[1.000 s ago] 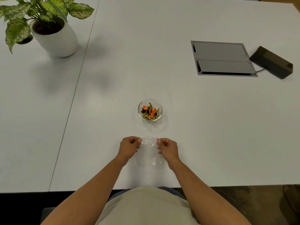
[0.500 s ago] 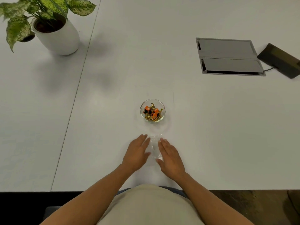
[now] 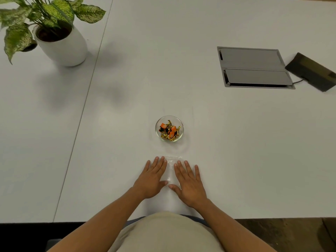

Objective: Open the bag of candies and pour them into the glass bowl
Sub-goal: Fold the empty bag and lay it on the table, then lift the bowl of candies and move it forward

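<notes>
A small glass bowl [image 3: 157, 132] stands at the table's middle, holding several orange and gold wrapped candies [image 3: 169, 131]. Just in front of it a clear, empty plastic bag [image 3: 170, 169] lies flat on the white table [image 3: 236, 142]. My left hand [image 3: 152, 179] rests palm down on the bag's left side, fingers spread. My right hand [image 3: 188, 182] rests palm down on its right side, fingers spread. Neither hand grips anything. Most of the bag is hidden under my palms; only a strip shows between them.
A potted plant [image 3: 60, 42] in a white pot stands at the far left. A grey cable hatch [image 3: 252, 67] is set into the table at the far right, with a dark box [image 3: 312, 71] beside it. The table's near edge runs just in front of my body.
My hands let go of the bag's top edge, which they pinched a second ago, and now lie flat on it with fingers spread wider.
</notes>
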`<state>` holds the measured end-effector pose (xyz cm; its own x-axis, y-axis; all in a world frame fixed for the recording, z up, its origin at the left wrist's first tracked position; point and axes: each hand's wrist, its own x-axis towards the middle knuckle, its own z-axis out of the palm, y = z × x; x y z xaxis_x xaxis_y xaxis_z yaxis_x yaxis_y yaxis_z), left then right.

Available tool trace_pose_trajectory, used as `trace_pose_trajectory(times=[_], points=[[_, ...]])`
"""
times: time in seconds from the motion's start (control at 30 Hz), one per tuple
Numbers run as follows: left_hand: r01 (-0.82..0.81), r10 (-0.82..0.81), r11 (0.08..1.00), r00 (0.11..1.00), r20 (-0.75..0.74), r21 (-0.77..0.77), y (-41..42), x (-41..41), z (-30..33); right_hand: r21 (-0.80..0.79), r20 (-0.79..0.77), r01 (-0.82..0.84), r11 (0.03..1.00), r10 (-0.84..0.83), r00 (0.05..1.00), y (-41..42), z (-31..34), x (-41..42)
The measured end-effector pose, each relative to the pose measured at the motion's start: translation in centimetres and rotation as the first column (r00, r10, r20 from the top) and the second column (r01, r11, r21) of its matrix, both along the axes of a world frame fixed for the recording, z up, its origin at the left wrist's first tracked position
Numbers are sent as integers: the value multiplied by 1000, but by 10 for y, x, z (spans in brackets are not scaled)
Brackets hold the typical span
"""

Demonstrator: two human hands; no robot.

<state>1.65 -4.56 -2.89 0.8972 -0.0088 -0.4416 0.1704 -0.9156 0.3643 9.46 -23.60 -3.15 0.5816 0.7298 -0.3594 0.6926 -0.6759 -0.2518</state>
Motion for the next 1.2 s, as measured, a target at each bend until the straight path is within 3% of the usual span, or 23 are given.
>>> trace_pose_trajectory(times=[0.13, 0.23, 0.33, 0.4, 0.47, 0.57, 0.63, 1.0, 1.2], points=[[-160, 173, 976, 982, 77, -148, 7, 4, 7, 107, -45, 104, 989, -99, 994, 4, 7, 7], [-375, 420, 866, 904, 74, -331, 14, 18, 21, 301, -262, 312, 901, -236, 936, 17, 18, 18], [-578, 679, 633, 734, 11, -515, 23, 43, 37, 368, -575, 676, 639, -414, 705, 40, 32, 39], [-641, 775, 456, 627, -79, -617, 31, 60, 47, 327, -701, 814, 480, -455, 549, 54, 39, 59], [-662, 805, 313, 565, -179, -681, 38, 76, 53, 277, -760, 881, 384, -473, 445, 65, 43, 79], [-661, 823, 183, 508, -254, -728, 46, 97, 59, 184, -857, 949, 257, -431, 283, 81, 44, 103], [-662, 835, 109, 465, -292, -742, 51, 108, 61, 160, -877, 960, 232, -413, 246, 92, 44, 114], [-709, 871, 56, 379, -312, -703, 70, 150, 57, 79, -941, 988, 133, -316, 118, 125, 52, 145], [-674, 851, 87, 433, -296, -734, 109, 212, 73, 85, -955, 989, 117, -272, 115, 157, 62, 210]])
